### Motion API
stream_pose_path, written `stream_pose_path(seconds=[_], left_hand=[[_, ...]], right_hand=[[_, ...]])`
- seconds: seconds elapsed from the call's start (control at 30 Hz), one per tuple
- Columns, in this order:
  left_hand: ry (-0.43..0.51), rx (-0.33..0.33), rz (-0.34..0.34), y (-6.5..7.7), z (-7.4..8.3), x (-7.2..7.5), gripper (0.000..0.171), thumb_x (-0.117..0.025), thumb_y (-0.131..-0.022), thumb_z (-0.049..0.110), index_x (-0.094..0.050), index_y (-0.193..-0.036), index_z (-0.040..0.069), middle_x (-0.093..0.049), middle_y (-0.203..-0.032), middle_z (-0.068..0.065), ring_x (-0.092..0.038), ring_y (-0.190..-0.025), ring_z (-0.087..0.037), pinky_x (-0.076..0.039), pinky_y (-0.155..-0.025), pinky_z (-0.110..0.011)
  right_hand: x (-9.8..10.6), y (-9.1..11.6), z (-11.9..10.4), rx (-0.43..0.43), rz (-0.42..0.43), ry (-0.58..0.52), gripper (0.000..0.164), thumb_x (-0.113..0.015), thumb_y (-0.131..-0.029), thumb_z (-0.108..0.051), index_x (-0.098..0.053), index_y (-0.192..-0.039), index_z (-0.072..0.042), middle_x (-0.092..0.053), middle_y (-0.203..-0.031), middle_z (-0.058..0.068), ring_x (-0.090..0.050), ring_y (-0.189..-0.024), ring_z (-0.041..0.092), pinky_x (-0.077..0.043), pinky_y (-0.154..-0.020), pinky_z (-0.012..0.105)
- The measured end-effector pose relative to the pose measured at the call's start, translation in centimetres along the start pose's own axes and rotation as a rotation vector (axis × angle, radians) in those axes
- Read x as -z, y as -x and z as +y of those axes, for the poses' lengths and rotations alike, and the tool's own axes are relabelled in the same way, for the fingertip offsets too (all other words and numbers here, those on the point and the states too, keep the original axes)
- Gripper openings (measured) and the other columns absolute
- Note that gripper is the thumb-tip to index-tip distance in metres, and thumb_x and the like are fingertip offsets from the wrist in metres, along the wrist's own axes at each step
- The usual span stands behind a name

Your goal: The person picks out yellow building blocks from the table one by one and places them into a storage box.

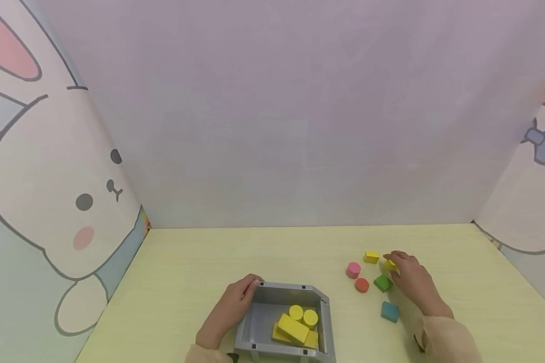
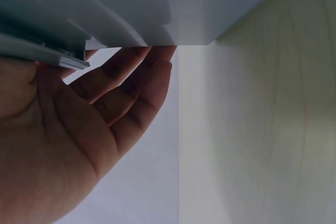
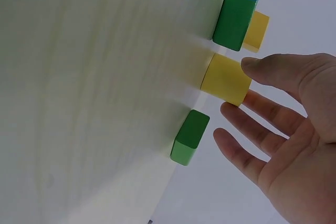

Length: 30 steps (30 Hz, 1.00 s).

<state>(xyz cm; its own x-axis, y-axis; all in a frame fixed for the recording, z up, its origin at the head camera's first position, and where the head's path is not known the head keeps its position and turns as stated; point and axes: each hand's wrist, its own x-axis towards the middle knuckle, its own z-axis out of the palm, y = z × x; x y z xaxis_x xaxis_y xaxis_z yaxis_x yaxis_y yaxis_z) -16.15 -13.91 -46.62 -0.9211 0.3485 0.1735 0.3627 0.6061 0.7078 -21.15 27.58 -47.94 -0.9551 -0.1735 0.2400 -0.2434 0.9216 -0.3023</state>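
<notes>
My left hand (image 1: pixel 230 304) grips the grey plastic box (image 1: pixel 285 291) at its back left corner, thumb on the rim. From below, the left wrist view shows the fingers (image 2: pixel 137 100) curled up against the box wall (image 2: pixel 191 19). Inside the box lie yellow blocks (image 1: pixel 293 327), both cylinders and flat bars. On the right, my right hand (image 1: pixel 415 281) reaches over a yellow cylinder block (image 3: pixel 226 80) standing on the table. Its thumb (image 3: pixel 262 70) is at one side of that block and its fingertips at the other, pinching it.
Around the right hand lie a yellow block (image 1: pixel 371 257), a pink cylinder (image 1: pixel 353 270), a red disc (image 1: pixel 362 285), a green block (image 1: pixel 383 283) and a teal block (image 1: pixel 390 311). Another green block (image 3: pixel 190 137) lies beyond the yellow cylinder. A pale wall (image 1: pixel 300 126) rises behind the table.
</notes>
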Motion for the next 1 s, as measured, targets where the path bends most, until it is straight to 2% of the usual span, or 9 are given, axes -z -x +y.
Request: stream_pose_path(seconds=[0.23,0.7,1.0], left_hand=[[-0.009,-0.008,0.010,-0.06,-0.09,-0.09,0.029,-0.034,-0.100,0.030,-0.058,-0.103,0.013,-0.064,-0.098,-0.003,-0.052,-0.082,-0.013,-0.050,-0.074,-0.043],[-0.005,-0.019,0.014,-0.10,0.23,0.02,0.032,-0.033,-0.100,0.030,-0.058,-0.103,0.010,-0.065,-0.101,-0.007,-0.057,-0.090,-0.017,-0.051,-0.078,-0.046],[-0.006,-0.027,0.013,-0.09,0.12,0.04,0.031,-0.033,-0.100,0.030,-0.058,-0.102,0.010,-0.065,-0.101,-0.007,-0.057,-0.089,-0.017,-0.051,-0.077,-0.046]], right_hand=[[0.04,0.02,-0.14,-0.024,-0.017,-0.001,0.033,-0.064,-0.075,0.006,-0.059,-0.108,0.003,-0.055,-0.108,0.030,-0.052,-0.094,0.046,-0.048,-0.073,0.061],[0.24,0.02,-0.11,-0.028,-0.011,0.003,0.029,-0.065,-0.074,0.008,-0.062,-0.102,0.002,-0.057,-0.100,0.027,-0.055,-0.087,0.041,-0.050,-0.071,0.058],[0.26,0.14,-0.12,-0.029,-0.006,0.000,0.029,-0.065,-0.074,0.008,-0.062,-0.102,0.002,-0.058,-0.098,0.024,-0.056,-0.085,0.040,-0.051,-0.068,0.057]])
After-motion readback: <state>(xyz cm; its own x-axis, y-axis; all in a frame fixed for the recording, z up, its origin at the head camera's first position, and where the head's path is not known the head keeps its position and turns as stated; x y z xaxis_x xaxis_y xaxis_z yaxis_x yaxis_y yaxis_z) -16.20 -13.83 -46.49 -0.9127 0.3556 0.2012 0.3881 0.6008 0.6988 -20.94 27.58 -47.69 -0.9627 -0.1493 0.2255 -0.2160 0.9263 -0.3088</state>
